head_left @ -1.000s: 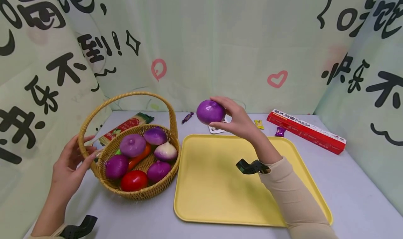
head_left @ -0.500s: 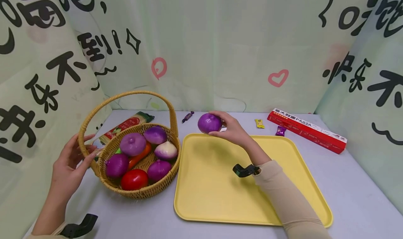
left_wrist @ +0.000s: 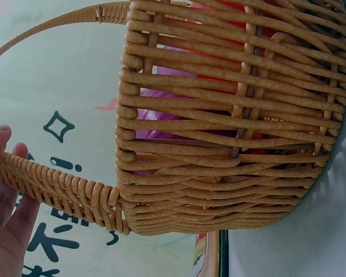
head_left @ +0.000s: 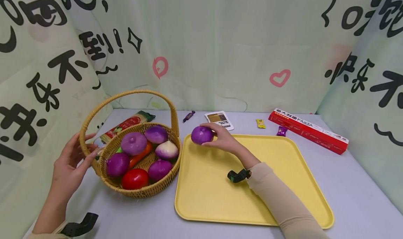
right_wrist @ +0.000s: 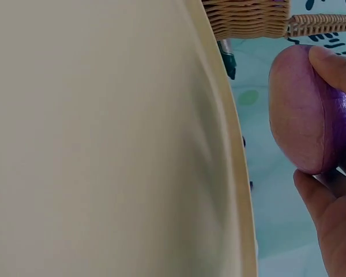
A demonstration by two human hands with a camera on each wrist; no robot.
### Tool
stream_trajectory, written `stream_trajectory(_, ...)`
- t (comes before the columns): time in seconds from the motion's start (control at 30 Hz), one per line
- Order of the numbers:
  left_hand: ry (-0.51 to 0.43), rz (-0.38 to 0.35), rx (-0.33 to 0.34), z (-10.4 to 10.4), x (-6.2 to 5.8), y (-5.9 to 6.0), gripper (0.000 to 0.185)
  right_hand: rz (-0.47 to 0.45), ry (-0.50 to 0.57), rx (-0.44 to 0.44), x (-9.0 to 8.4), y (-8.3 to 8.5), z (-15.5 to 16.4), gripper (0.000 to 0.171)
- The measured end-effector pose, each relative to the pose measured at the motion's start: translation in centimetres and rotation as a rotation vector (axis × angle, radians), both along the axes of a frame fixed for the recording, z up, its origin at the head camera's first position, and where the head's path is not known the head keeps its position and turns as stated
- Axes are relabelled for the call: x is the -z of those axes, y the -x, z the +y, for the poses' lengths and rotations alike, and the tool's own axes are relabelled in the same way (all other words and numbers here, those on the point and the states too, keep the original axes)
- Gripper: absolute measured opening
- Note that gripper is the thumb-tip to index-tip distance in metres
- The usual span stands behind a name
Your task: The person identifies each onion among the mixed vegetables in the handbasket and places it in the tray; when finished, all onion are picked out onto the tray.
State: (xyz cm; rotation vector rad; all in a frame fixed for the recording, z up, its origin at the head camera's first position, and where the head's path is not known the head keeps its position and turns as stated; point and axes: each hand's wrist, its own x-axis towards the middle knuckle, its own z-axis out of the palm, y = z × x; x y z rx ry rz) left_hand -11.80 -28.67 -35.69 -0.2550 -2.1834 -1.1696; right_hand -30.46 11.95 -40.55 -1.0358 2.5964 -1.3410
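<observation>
The right hand (head_left: 225,141) curls its fingers round a purple onion (head_left: 202,135) at the far left corner of the yellow tray (head_left: 283,183); whether the onion touches the tray, I cannot tell; the right wrist view cuts off most of the hand. The left hand (head_left: 70,160), fingers straight, rests against the wicker basket (head_left: 138,192) at its handle's base; the basket's weave half hides the vegetables inside.

The grey table (head_left: 346,183) (pale, matte) carries a wicker basket (head_left: 141,192), yellow tray (head_left: 220,204) and red pasta box (head_left: 308,130).
</observation>
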Motion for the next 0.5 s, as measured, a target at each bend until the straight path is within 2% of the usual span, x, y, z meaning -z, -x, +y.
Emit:
stream_trajectory(0.13,0.013,-0.027,-0.021,0.0,-0.1,-0.1,0.076,-0.009,-0.040,-0.009,0.3,0.0,-0.4,0.068)
stream_trajectory(0.5,0.013,-0.030,-0.020,0.0,-0.1,-0.1,0.075,-0.051,-0.122,-0.051,1.4,0.0,-0.7,0.072)
